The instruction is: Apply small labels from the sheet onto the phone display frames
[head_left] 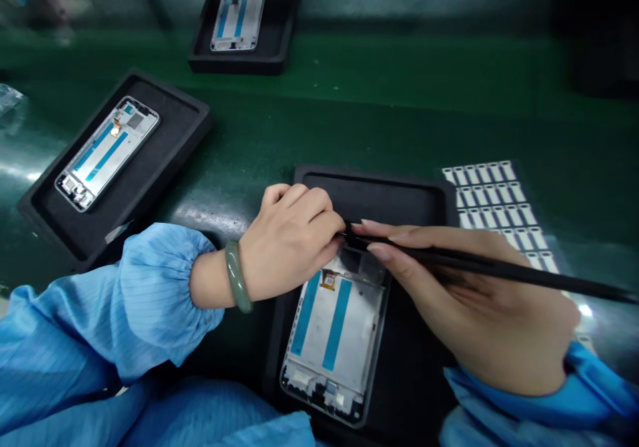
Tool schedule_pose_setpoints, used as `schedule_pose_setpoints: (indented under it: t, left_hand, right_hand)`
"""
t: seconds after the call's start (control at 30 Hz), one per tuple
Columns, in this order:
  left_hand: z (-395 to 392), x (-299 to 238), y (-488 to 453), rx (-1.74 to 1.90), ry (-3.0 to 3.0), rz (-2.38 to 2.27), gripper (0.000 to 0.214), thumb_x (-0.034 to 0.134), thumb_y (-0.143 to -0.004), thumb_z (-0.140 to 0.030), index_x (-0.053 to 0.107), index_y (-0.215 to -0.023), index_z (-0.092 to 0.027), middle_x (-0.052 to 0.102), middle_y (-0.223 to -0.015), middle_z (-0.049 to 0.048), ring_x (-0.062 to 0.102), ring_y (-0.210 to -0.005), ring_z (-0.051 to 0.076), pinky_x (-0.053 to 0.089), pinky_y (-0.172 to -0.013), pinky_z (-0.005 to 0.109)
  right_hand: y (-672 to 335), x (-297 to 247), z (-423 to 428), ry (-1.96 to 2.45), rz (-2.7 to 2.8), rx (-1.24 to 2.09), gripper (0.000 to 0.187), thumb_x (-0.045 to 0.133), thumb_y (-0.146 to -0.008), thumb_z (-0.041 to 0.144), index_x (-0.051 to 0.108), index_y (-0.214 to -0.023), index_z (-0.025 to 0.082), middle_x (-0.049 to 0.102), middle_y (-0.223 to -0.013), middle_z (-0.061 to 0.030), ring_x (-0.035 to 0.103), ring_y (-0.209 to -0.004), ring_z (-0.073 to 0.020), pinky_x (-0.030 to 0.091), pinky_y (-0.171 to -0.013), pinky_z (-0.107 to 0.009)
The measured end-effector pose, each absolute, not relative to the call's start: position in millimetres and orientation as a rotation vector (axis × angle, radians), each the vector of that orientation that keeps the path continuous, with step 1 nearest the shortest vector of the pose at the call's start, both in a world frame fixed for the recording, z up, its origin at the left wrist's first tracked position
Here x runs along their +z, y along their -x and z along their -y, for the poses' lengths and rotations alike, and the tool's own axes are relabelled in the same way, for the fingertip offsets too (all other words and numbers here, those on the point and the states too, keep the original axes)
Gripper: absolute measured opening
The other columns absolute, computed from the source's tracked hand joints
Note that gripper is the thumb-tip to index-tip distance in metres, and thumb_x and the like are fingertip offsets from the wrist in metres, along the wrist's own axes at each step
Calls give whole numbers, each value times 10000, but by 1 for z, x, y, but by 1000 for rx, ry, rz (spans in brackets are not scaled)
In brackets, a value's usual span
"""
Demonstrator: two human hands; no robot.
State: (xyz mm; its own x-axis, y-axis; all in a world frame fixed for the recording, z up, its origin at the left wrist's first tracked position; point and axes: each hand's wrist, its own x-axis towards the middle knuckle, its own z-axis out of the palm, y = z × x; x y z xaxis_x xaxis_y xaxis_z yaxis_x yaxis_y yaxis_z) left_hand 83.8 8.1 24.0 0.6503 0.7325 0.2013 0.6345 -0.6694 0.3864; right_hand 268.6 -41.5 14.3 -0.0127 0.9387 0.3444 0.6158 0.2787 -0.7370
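No brand, label or writing is showing clearly enough to read on anything here.

At the far left, a phone frame (106, 152) is lying in a black foam tray (164, 148), its pale metal back crossed by two blue strips. Further back, a second tray (279, 28) is holding another frame (239, 10) of the same kind. Both are sitting on a glossy green belt (399, 101).

The left hand (287, 241), coming out of a striped blue sleeve (150, 294) and wearing a smooth green bangle (238, 277), is curling its fingers tight and pinching at the top edge of the near phone frame (332, 337). That frame is resting in the matte black tray (389, 197) directly in front of the person, blue strips running lengthwise, a small copper-coloured chip near its top.

The right hand (479, 307) is gripping slim black tweezers (499, 269) between thumb and forefinger, the tips meeting the left fingertips at the frame's top edge.

To the right, a sheet of small white rectangular stickers (499, 197) is lying flat on the belt.
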Motion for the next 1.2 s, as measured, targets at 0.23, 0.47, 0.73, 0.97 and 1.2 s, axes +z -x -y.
schedule_pose_setpoints:
  t: [0.23,0.47,0.73,0.97,1.2]
  left_hand:
    - [-8,23,-86,505,-2598,-1132,168,505,-934,-182,620,-813,-166,628,-857,20,549,-823,175,346,-802,367]
    - [-8,22,-86,517,-2605,-1129,171,501,-933,-183,612,-804,-167,626,-846,19,553,-820,172,348,-802,366]
    - [-9,22,-88,511,-2669,-1168,165,519,-913,-182,600,-770,-165,628,-830,22,556,-803,180,359,-789,370]
    - [-2,24,-74,541,-2540,-1100,232,601,-917,-317,606,-1043,-122,639,-1061,87,589,-1008,228,399,-888,392]
    - [1,22,-74,508,-2523,-1107,187,623,-893,-288,583,-977,-126,632,-1084,112,574,-1033,258,446,-873,416]
  right_hand:
    - [-268,15,43,1401,1795,379,173,724,-806,213,639,-952,250,767,-945,2,746,-841,-186,649,-725,-285]
    - [-269,14,43,1437,1786,372,155,726,-810,229,643,-940,222,768,-952,-12,743,-866,-166,632,-724,-254]
    - [-267,18,41,1508,1737,392,98,708,-824,293,673,-896,236,769,-912,-13,747,-816,-184,648,-702,-291]
    - [-268,18,39,1487,1745,389,112,713,-824,263,681,-925,225,755,-934,-8,735,-858,-155,627,-723,-262]
    - [-263,18,36,1529,1766,412,96,657,-870,283,636,-964,274,750,-956,28,734,-868,-170,621,-731,-294]
